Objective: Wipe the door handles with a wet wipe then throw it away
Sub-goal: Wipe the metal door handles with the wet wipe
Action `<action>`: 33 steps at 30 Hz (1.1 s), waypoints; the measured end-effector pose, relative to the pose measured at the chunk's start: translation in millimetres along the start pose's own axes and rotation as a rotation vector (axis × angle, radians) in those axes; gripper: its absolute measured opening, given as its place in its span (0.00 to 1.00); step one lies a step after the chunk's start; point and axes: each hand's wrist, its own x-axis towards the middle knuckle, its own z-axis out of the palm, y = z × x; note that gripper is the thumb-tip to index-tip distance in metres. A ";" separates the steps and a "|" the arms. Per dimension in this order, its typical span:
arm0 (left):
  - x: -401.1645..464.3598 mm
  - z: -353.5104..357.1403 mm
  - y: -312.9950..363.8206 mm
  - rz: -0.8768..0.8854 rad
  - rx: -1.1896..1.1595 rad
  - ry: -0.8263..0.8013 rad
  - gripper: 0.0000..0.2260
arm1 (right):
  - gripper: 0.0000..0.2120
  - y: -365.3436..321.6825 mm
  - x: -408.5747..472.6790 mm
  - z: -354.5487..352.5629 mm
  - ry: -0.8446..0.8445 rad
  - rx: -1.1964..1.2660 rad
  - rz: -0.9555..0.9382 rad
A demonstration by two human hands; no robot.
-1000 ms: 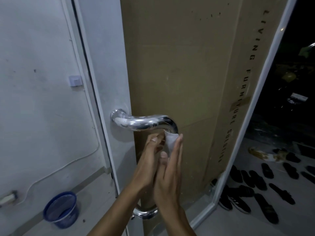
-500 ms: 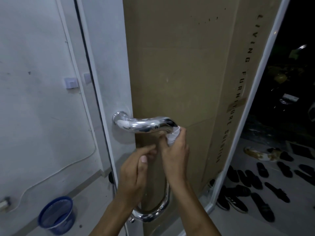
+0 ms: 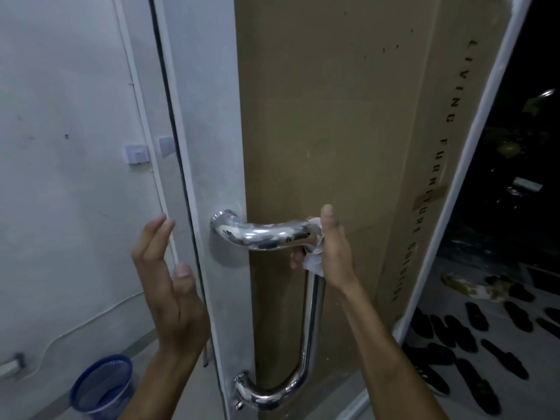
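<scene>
Your left hand has lifted off the door handle and hangs open, touching nothing. Your right hand grips the wet wipe around the handle's bend.

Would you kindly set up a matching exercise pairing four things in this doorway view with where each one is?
Things:
1. wet wipe
2. blue bin
3. left hand
4. sandals

Places:
A. floor, lower left by the wall
B. floor beyond the door, right
C. wrapped on the door handle bend
D. raised beside the door edge, holding nothing

Pairs: 1-C, 2-A, 3-D, 4-B
</scene>
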 end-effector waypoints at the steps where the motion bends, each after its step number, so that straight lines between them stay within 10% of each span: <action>1: 0.5 -0.6 -1.1 -0.035 -0.022 -0.028 0.20 | 0.31 -6.6 2.8 -0.8 -0.030 -0.026 0.017; 13: -4.3 3.1 0.9 -0.105 -0.014 -0.179 0.20 | 0.18 -71.7 7.4 20.5 -0.226 -0.966 -0.113; 17: -4.4 3.0 -1.2 -0.089 -0.042 -0.174 0.19 | 0.22 -64.7 -8.6 63.1 0.101 -1.437 -0.441; 24: -7.1 5.4 -4.6 -0.071 -0.050 -0.144 0.19 | 0.26 -9.0 -11.5 33.9 0.358 -1.025 -0.892; 28: -6.6 3.8 -7.9 -0.066 -0.062 -0.174 0.19 | 0.27 -6.4 -5.8 21.6 0.374 -0.808 -0.580; 33: -6.1 -0.9 -9.3 -0.063 -0.086 -0.248 0.19 | 0.23 -46.5 3.7 6.4 -0.031 -0.734 -0.014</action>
